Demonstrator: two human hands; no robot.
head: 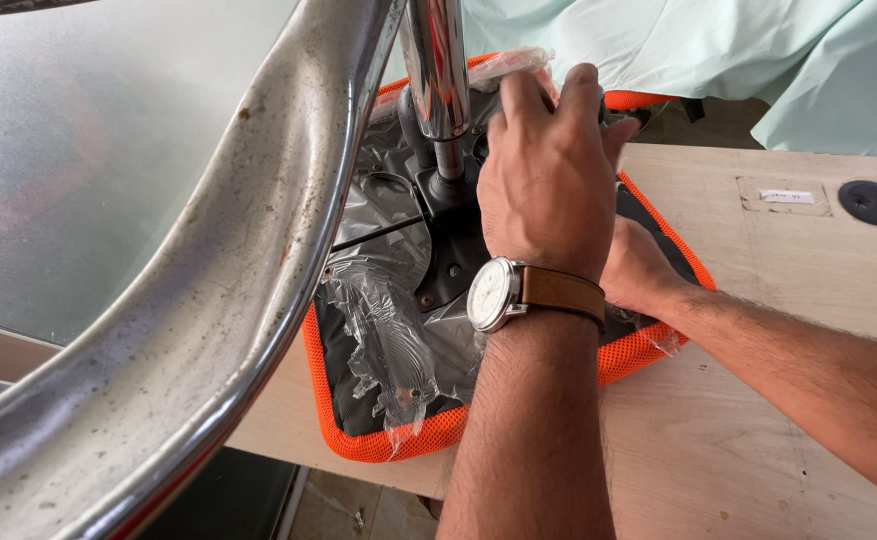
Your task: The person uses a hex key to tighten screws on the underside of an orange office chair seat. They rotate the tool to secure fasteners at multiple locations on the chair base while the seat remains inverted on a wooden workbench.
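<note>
The orange mesh seat (428, 430) lies upside down on the wooden surface (758, 400), its near corner hanging a little over the edge. The chrome column (438, 70) rises from the black plate (438, 250) in the middle of the seat's underside. The left hand (548, 170) lies just right of the column, fingers curled down over the plate; I cannot tell if this grip is closed on any part. The right hand (638, 270) is lower, right of the column, mostly hidden behind the left wrist, so its grip cannot be judged either.

Torn clear plastic wrap (378, 340) lies left of the column; it could slide under the fingers. The curved chrome leg (208, 280), left of the column, looks heavy, so the whole seat might tip off the edge. Fingers near the column base could be pinched.
</note>
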